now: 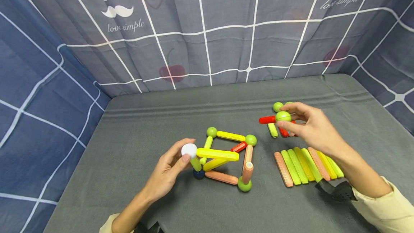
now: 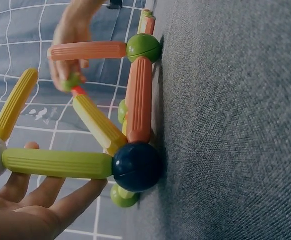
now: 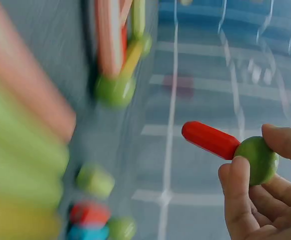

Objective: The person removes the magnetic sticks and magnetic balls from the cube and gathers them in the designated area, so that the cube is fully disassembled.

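Tabletop, grey, bears a colourful stick-and-ball frame. Right of the frame lies a row of sticks. The left hand grips an upright green stick below a white ball at the frame's near-left corner; the right hand, well apart, carries a red stick by its pinched green ball, right of the frame. Adding a piece seems the step in hand; the next move likely needs careful alignment.

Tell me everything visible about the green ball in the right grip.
The green ball is round, glossy and plastic-looking, with a thin seam. A red rod sticks out from its side, pointing left in the head view. The right grip pinches the ball between thumb and fingers, above the gray surface.
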